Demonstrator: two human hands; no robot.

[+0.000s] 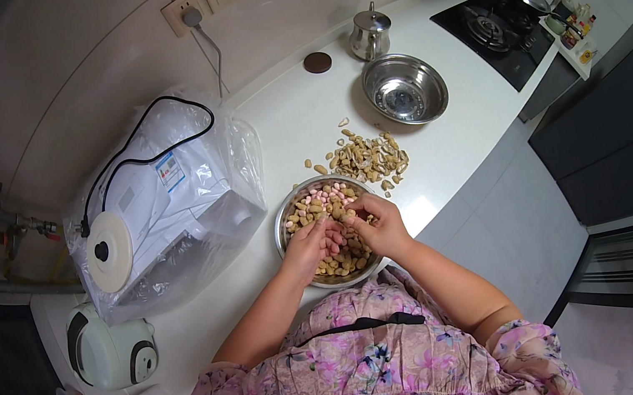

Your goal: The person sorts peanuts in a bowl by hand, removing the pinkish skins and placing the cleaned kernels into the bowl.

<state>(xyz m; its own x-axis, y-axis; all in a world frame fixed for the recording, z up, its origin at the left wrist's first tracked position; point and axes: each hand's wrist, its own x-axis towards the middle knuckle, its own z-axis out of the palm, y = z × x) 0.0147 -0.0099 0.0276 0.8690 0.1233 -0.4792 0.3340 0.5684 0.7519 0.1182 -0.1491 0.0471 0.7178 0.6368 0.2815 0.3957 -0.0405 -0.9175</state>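
Both my hands are together over a steel bowl (pixel 280 233) standing on the counter close to my body. Unshelled peanuts (pixel 335 266) fill much of it, with pink shelled kernels (pixel 326 194) at its far side. My left hand (pixel 312 247) is curled with its palm turned up; what lies within its fingers is hard to make out. My right hand (pixel 383 226) pinches what looks like a peanut at the fingertips, beside the left fingers. Just beyond the bowl, a loose heap of peanut shells (pixel 369 157) lies on the counter.
A second steel bowl (pixel 434 96) stands farther right, near a metal pot (pixel 370 34) and a dark round lid (pixel 317 62). At left are a plastic-wrapped white appliance (pixel 156 200) with a black cord and a pale rice cooker (pixel 112 348). A gas stove (pixel 492 31) is far right.
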